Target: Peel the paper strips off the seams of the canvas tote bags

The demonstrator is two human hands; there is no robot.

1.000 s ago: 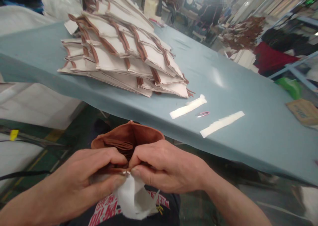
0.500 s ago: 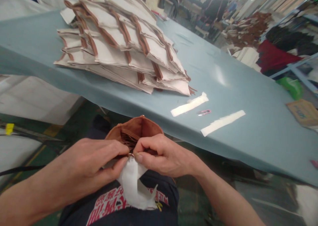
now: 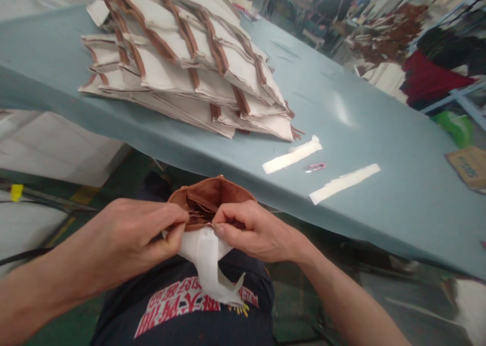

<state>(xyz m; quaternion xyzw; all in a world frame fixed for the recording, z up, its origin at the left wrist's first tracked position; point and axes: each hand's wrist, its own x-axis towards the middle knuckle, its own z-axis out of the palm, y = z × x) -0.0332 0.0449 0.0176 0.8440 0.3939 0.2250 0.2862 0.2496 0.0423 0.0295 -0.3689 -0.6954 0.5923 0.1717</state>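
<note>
Low in front of my body is a fabric bag [image 3: 222,193] with a brown lining, its mouth spread and brown folds inside. My left hand [image 3: 152,229] pinches the near rim on the left. Thumb and fingers of my right hand [image 3: 250,229] pinch the same rim a little right of its middle. Between the hands a white strip [image 3: 208,265] hangs from the rim, its lower end loose over a dark apron [image 3: 182,305] with red lettering. White fabric of the bag shows below the rim.
A blue-covered table [image 3: 341,148] stands ahead, bearing a pile of off-white and brown bags [image 3: 170,72]. Near its edge lie a white strip [image 3: 292,155], small pink-handled thread snips [image 3: 315,167] and another white strip [image 3: 345,184]. A cardboard box [image 3: 467,167] is at right.
My left hand has slid left along the rim, away from my right hand, and the bag's mouth shows wider. The right hand still pinches near the white strip. The view has shifted slightly.
</note>
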